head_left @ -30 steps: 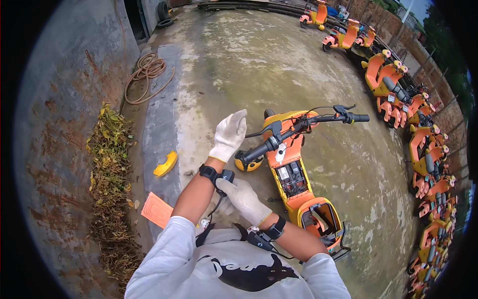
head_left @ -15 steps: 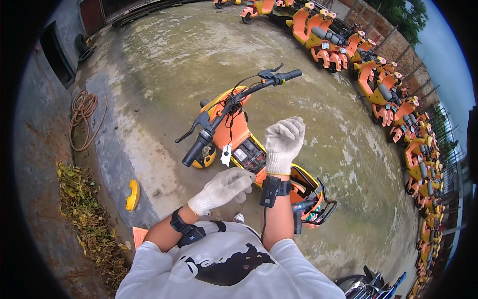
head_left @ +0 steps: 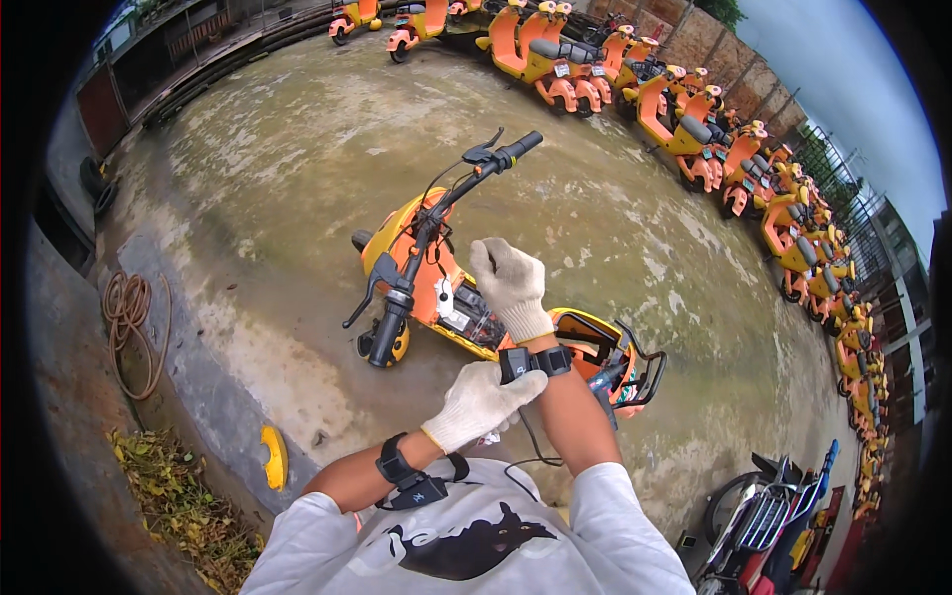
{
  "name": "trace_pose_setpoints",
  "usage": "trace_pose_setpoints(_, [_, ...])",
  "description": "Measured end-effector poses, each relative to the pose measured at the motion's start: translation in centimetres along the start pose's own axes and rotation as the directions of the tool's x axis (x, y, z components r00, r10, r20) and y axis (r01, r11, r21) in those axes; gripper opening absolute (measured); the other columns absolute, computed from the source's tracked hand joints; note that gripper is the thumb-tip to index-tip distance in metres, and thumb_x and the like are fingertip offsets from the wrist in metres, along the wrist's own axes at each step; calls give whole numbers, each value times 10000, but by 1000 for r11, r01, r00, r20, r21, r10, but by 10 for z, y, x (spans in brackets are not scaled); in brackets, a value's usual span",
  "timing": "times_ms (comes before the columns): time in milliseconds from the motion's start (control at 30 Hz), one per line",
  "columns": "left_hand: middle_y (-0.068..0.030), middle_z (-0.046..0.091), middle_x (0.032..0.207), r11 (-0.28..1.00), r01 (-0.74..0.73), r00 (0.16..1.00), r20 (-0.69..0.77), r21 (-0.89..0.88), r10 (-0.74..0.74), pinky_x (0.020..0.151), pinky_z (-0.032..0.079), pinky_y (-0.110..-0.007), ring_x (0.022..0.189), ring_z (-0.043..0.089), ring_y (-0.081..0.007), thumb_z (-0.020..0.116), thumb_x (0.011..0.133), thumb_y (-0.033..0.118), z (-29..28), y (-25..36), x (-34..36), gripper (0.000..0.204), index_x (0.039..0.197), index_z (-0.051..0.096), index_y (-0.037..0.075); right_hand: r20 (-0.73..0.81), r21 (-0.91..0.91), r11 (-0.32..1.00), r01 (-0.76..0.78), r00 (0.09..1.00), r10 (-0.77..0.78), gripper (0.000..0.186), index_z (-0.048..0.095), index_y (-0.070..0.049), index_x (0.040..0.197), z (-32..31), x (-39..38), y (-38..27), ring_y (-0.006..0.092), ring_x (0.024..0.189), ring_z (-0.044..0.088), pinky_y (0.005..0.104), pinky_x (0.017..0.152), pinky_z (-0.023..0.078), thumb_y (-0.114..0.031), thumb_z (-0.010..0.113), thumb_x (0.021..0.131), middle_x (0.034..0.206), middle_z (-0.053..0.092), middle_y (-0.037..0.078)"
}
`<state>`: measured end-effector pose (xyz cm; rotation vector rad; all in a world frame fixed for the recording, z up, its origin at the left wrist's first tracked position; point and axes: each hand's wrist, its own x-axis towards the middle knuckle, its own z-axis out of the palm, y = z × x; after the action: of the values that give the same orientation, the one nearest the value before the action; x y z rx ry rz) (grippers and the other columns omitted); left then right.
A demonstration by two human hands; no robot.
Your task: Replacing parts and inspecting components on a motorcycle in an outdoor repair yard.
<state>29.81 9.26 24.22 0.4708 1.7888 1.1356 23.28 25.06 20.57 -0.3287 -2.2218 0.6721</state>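
Observation:
My left hand (head_left: 483,405), in a white knit glove, reaches across my body and grips the lower edge of a black wrist device (head_left: 516,365) strapped on my right forearm. A thin black cable hangs from this device. My right hand (head_left: 511,288), also gloved, is raised with its fingers curled in and nothing visible in them. Below and beyond it stands an orange and yellow electric scooter (head_left: 405,223). Its floor compartment (head_left: 466,315) lies uncovered, showing a battery and wiring, partly hidden by my right hand. A second black device (head_left: 416,491) sits on my left wrist.
A yellow curved panel (head_left: 274,456) lies on the concrete to the left, near a coiled hose (head_left: 129,317) and a strip of plants (head_left: 174,496). Parked scooters (head_left: 684,129) line the far and right sides. A motorcycle (head_left: 769,521) stands at lower right.
My left hand has moved right onto the right wrist's device. My right hand has come lower and to the left, its forearm now slanting. The whole view has shifted, bringing the motorcycle further in.

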Motion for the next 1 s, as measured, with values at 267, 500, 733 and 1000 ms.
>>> trace_pose_setpoints(267, [-69, 644, 604, 956, -252, 963, 59, -149, 263, 480, 514, -276, 513, 634, -143, 552, 966, 567, -22, -44, 18, 584, 859, 706, 14, 605, 794, -426, -433, 634, 483, 185, 602, -80, 1005, 23, 1, 28, 111, 607, 608, 225, 517, 509, -263, 579, 1015, 784, 633, -13])
trace_pose_setpoints(500, [73, 301, 556, -266, -6, 817, -158, -964, 555, 421, 261, -254, 453, 289, -83, 425, 1060, 425, -111, -45, 95, 472, 867, 667, 70, 790, 613, -461, -642, 523, 321, 294, 598, -49, 1068, 6, -70, -9, 131, 625, 613, 232, 507, 514, -335, 537, 1033, 785, 642, 39])
trace_pose_setpoints(733, [-20, 599, 588, 214, -534, 846, -515, -818, 140, 425, 420, -272, 472, 520, -132, 501, 1020, 453, -146, 0, 147, 442, 877, 662, 67, 677, 223, 716, -662, 634, 374, 670, 452, -55, 1416, -16, -110, -123, 247, 909, 703, 367, 801, 554, -468, 622, 917, 1109, 674, 182])
trace_pose_setpoints(1000, [-152, 723, 849, 453, -134, 620, -282, 881, 732, 702, 550, -470, 785, 707, -335, 462, 1000, 387, -122, -30, 182, 398, 870, 674, 77, 584, 25, 747, -664, 616, 528, 646, 597, 12, 1217, 6, -81, -116, 378, 1026, 666, 441, 915, 496, -515, 612, 843, 1086, 687, 238])
